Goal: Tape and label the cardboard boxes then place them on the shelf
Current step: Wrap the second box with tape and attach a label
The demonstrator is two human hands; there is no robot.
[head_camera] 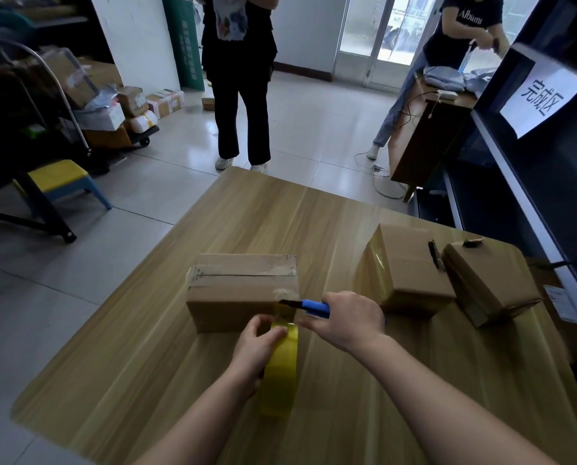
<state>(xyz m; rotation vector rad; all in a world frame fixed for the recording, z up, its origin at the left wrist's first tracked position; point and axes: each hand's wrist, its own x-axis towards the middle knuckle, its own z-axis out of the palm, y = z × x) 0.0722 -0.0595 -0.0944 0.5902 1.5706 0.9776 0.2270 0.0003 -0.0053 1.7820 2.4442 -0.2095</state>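
Centre of frame: closed cardboard box [243,290] on the wooden table [280,213], contents hidden. Below it, the left hand [257,350] grips a yellow tape roll [280,367]. The right hand [347,320] clasps a blue utility knife [314,307]. Second box [404,270] and third box [488,283], both closed, centre right.

Tape roll [280,367] yellow — knife handle [315,307] blue — boxes [242,290] brown, table [213,223] wood-grain tan.

yellow stool [57,177] far left, parcel cart [144,133] behind it, person in black [240,78] beyond table [247,213], 2nd person [461,35] at desk [424,139]
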